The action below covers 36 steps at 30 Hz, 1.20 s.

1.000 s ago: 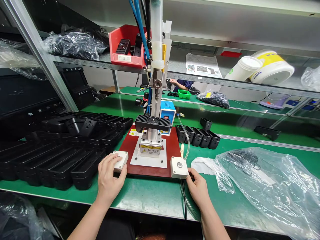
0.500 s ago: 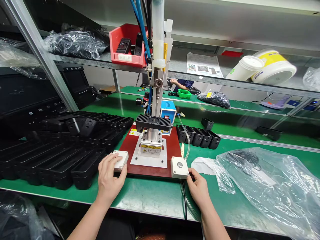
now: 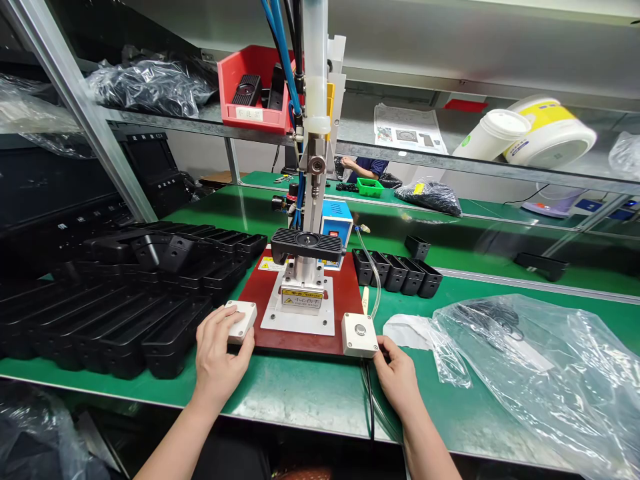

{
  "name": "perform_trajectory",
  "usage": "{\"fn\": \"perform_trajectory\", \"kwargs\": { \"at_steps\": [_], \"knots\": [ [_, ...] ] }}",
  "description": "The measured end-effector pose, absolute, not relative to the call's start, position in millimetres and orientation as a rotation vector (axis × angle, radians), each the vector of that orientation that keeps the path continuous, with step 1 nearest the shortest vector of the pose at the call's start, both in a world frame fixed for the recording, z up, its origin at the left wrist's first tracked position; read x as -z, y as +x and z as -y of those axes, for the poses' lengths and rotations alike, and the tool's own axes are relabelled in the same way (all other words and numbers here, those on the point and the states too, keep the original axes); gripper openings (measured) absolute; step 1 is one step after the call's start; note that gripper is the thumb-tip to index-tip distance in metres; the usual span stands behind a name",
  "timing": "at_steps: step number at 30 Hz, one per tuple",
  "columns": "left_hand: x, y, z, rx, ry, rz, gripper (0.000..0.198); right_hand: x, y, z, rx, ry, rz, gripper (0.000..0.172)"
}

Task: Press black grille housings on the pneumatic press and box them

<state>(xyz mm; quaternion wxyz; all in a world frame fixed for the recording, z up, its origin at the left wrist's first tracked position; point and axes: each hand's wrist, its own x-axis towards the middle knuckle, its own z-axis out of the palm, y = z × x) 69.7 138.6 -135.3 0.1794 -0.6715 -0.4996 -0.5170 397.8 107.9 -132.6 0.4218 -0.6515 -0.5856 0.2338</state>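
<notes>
In the head view, my left hand (image 3: 221, 357) is wrapped over the left white button box (image 3: 245, 323), with fingers across its top and the thumb along its right side. My right hand (image 3: 399, 375) holds the right corner of the other white button box (image 3: 356, 343), whose round metal button is uncovered. Both boxes sit on the front corners of a dark red base plate (image 3: 300, 341). Between them stands a pneumatic press (image 3: 316, 167). A black ribbed part with a round centre (image 3: 325, 247) lies across the press's metal fixture (image 3: 307, 270), above a yellow warning label.
Rows of black housings (image 3: 170, 333) fill the left of the green bench; several more housings (image 3: 395, 273) stand at right. A clear plastic bag (image 3: 555, 400) covers the right front. Overhead, a shelf carries a red bin (image 3: 257, 120) and tubs. A co-worker's arm (image 3: 357, 167) shows behind.
</notes>
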Motion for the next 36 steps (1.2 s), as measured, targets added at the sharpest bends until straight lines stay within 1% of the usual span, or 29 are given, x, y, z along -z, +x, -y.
{"fn": "perform_trajectory", "kwargs": {
  "at_steps": [36],
  "knots": [
    [136.1, 68.8, -138.4, 1.449, -1.903, 1.426, 0.030, 132.8, 398.0, -107.2, -0.593, -1.638, 1.467, 0.036]
  ]
}}
